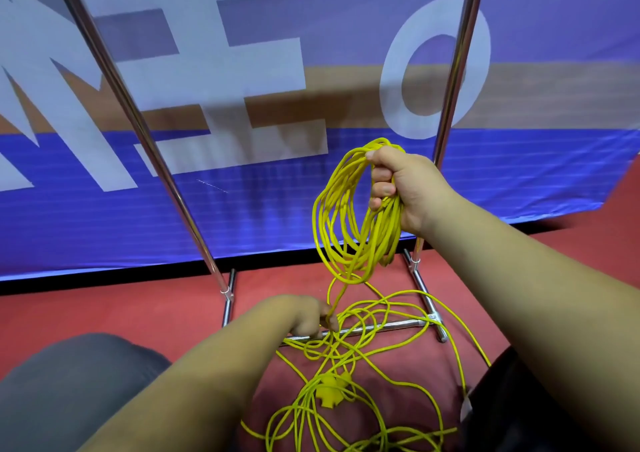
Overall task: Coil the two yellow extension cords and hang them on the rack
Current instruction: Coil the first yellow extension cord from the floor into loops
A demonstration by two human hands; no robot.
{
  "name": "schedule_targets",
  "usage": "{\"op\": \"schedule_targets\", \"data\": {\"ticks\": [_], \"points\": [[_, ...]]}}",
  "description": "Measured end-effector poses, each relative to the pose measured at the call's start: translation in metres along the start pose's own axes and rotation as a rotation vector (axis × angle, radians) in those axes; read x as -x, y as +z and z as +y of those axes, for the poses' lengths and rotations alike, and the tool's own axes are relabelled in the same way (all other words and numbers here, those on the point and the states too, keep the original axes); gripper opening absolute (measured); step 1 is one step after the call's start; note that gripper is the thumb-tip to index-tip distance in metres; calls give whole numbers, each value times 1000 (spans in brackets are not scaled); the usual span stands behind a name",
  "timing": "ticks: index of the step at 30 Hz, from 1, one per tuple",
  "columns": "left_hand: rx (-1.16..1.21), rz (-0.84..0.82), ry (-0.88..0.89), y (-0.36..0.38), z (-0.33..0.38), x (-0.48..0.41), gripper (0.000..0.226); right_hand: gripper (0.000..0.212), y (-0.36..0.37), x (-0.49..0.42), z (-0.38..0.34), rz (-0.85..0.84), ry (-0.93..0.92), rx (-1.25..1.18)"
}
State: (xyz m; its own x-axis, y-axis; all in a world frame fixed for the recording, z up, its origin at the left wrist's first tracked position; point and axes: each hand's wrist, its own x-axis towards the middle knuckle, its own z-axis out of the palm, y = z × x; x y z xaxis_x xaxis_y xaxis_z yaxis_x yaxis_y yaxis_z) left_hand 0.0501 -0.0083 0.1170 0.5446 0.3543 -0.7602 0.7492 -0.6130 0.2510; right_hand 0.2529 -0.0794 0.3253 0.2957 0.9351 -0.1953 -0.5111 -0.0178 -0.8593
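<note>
Before the chrome tube rack point(138, 112), your right hand point(405, 188) grips a part-coiled thin yellow extension cord point(332, 216), your left hand point(308, 316) pinches its strand; tangled slack point(332, 387) covers the red floor point(173, 306), nothing hung.

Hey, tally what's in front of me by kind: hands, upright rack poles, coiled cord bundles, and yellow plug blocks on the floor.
Hands: 2 (left hand pinching the loose cord, right hand gripping the coiled cord bundle)
Upright rack poles: 2
Coiled cord bundles: 1
Yellow plug blocks: 1
Total: 6
</note>
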Motion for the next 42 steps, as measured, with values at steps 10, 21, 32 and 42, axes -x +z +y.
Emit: {"op": "schedule_targets", "data": {"ticks": [10, 21, 32, 42], "points": [[35, 131, -80, -17, -12, -2, 27, 26, -12, -4, -11, 23, -24, -45], [583, 744, -53, -136, -9, 93, 41, 28, -22, -12, -14, 57, -195, 383], [1186, 924, 88, -206, 75, 174, 29, 25, 0, -18, 4, 180, -436, 720], [1569, 574, 294, -190, 86, 168, 15, 18, 9, -21, 33, 89, -158, 424]]}}
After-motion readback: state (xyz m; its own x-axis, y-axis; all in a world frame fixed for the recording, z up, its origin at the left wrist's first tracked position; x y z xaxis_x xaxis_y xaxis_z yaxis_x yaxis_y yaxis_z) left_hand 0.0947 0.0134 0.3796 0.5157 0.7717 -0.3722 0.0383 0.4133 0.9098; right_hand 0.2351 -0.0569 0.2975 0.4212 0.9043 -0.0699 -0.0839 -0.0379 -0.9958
